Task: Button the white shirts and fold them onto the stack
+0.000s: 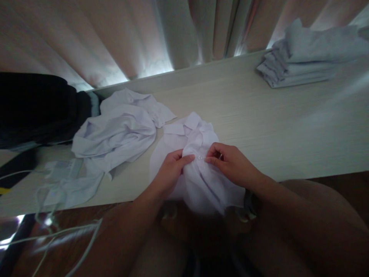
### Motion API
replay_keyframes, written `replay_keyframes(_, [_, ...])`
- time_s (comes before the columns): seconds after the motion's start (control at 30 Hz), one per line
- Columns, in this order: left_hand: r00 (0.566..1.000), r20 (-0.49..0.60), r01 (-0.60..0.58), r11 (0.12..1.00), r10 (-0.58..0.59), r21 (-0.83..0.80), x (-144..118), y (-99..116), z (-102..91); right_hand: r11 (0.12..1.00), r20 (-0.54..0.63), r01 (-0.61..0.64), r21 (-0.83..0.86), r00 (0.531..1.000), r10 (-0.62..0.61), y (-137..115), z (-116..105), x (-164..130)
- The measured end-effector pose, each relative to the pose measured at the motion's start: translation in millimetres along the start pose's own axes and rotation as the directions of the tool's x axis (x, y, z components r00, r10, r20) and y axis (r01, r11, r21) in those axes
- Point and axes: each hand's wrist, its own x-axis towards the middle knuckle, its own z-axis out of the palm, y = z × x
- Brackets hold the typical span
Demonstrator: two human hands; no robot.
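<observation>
A white collared shirt [198, 140] lies partly on the pale tabletop and hangs over its front edge towards my lap. My left hand [174, 165] is closed on the shirt's front, thumb on top of the cloth. On the other side of a small round button [200, 157], my right hand [226, 159] pinches the fabric between thumb and forefinger. The collar [184, 125] points away from me. Whether the button sits in its hole, I cannot tell.
To the left lies a crumpled white shirt [123, 127], beside a black bag-like object [34, 107]. A stack of folded white shirts [311, 54] stands at the back right. White cables [72, 231] and a power strip [63, 169] are at the lower left. Curtains [129, 34] hang behind the table [273, 127].
</observation>
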Motion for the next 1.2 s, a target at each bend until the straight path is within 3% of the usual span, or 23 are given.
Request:
replay_keyframes(0.17, [0.999, 0.028, 0.012, 0.993, -0.016, 0.117, -1, 5, -2.1, 0.999, -0.036, -0.015, 0.039, 0.999, 0.017, 2, -1, 1])
replay_keyframes(0.3, [0.990, 0.123, -0.099, 0.942, 0.062, 0.320, -8, 9, 1.3, 0.994, -0.113, 0.000, 0.113, 0.994, 0.012, 0, -4, 3])
replay_keyframes(0.37, [0.989, 0.129, -0.127, 0.892, 0.078, 0.433, -12, 8, 5.5, 0.989, -0.149, 0.019, 0.149, 0.989, 0.004, -2, -5, 3])
replay_keyframes(0.47, [0.993, 0.039, -0.110, 0.756, 0.112, 0.645, -13, 6, 9.1, 0.977, -0.218, 0.051, 0.208, 0.976, -0.005, -5, -6, 4])
replay_keyframes(0.53, [0.991, 0.028, -0.111, 0.702, 0.129, 0.704, -11, 7, 7.1, 0.967, -0.271, 0.065, 0.246, 0.962, 0.004, -6, -8, 5])
replay_keyframes(0.57, [0.992, 0.040, -0.116, 0.708, 0.123, 0.697, -10, 9, 4.8, 0.962, -0.288, 0.066, 0.266, 0.958, 0.014, -6, -9, 6])
replay_keyframes(0.63, [0.994, 0.067, -0.108, 0.800, 0.085, 0.589, -8, 14, -0.6, 0.944, -0.291, 0.055, 0.326, 0.956, 0.045, -7, -13, 8])
replay_keyframes(0.73, [0.994, 0.113, -0.020, 0.976, -0.005, 0.218, -8, 22, -6.9, 0.890, -0.246, 0.033, 0.454, 0.965, 0.090, -8, -18, 13])
replay_keyframes(0.8, [0.991, 0.132, 0.028, 0.999, -0.032, 0.037, -5, 24, -9.2, 0.847, -0.219, 0.028, 0.530, 0.970, 0.105, -7, -19, 19])
replay_keyframes(0.83, [0.991, 0.131, 0.024, 0.999, -0.027, 0.024, -3, 24, -10.3, 0.831, -0.207, 0.025, 0.556, 0.972, 0.109, -6, -19, 23])
replay_keyframes(0.9, [0.995, 0.099, -0.046, 0.987, 0.031, 0.157, 5, 20, -13.3, 0.820, -0.185, -0.005, 0.573, 0.973, 0.135, 2, -18, 31])
replay_keyframes(0.97, [0.988, 0.030, -0.150, 0.888, 0.152, 0.434, 17, 14, -17.9, 0.849, -0.196, -0.045, 0.527, 0.965, 0.173, 14, -14, 39])
replay_keyframes(1.03, [0.964, -0.028, -0.177, 0.721, 0.263, 0.670, 27, 6, -22.8, 0.917, -0.239, -0.067, 0.392, 0.956, 0.172, 24, -10, 41])
replay_keyframes(1.1, [0.951, -0.069, -0.146, 0.635, 0.300, 0.758, 32, 1, -25.6, 0.984, -0.270, -0.046, 0.172, 0.958, 0.092, 27, -7, 38])
replay_keyframes(1.2, [0.947, -0.107, -0.111, 0.623, 0.302, 0.774, 26, -1, -23.2, 0.980, -0.208, 0.051, -0.191, 0.974, -0.091, 17, -6, 23])
